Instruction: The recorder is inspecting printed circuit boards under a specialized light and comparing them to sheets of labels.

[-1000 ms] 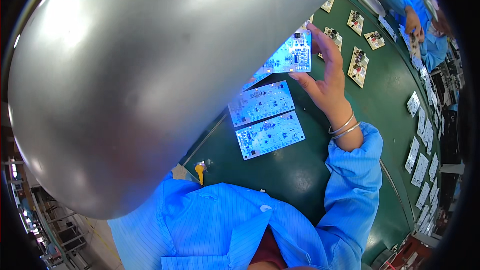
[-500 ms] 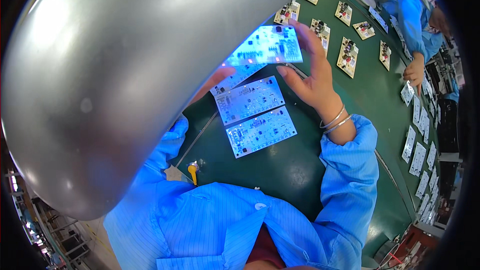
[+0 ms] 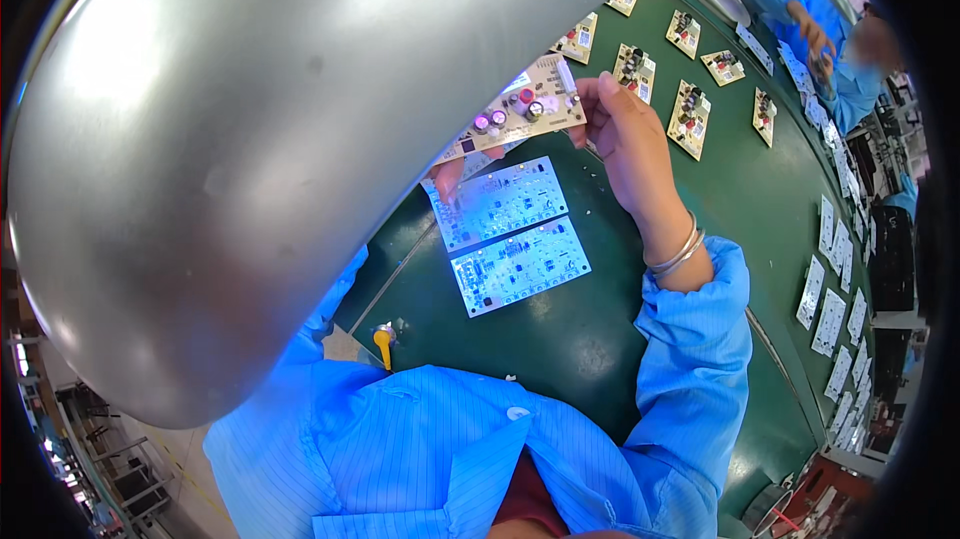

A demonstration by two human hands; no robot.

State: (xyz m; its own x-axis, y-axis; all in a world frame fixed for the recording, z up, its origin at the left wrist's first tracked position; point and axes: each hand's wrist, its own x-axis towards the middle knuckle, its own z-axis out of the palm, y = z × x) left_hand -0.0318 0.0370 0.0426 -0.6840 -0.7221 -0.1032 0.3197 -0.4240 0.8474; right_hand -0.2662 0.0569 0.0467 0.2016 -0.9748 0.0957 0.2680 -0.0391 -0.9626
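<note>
A tan circuit board [image 3: 553, 104] with round capacitors and a white connector is held up, tilted, its left part hidden by the large grey hood. My left hand [image 3: 449, 177] shows only its thumb and a fingertip at the board's lower edge; the hood covers the rest. At the board's right end, my right hand [image 3: 632, 139] has its fingers curled against the corner. Below lie two boards lit blue-white, an upper circuit board [image 3: 510, 201] and a lower circuit board [image 3: 522, 264]. Another one is partly covered beneath the held board.
The grey metal hood [image 3: 230, 169] fills the upper left. Several boards with components, such as one circuit board [image 3: 690, 119], lie across the green table [image 3: 720, 269]. Flat white boards [image 3: 828, 319] line the right edge. A co-worker [image 3: 800, 29] is at the upper right. A yellow-handled knob [image 3: 383, 344] sits near my front.
The held board has been turned over, from its lit flat side to its capacitor side. My right fingers have curled in at its end. The co-worker's hand has lifted off the boards.
</note>
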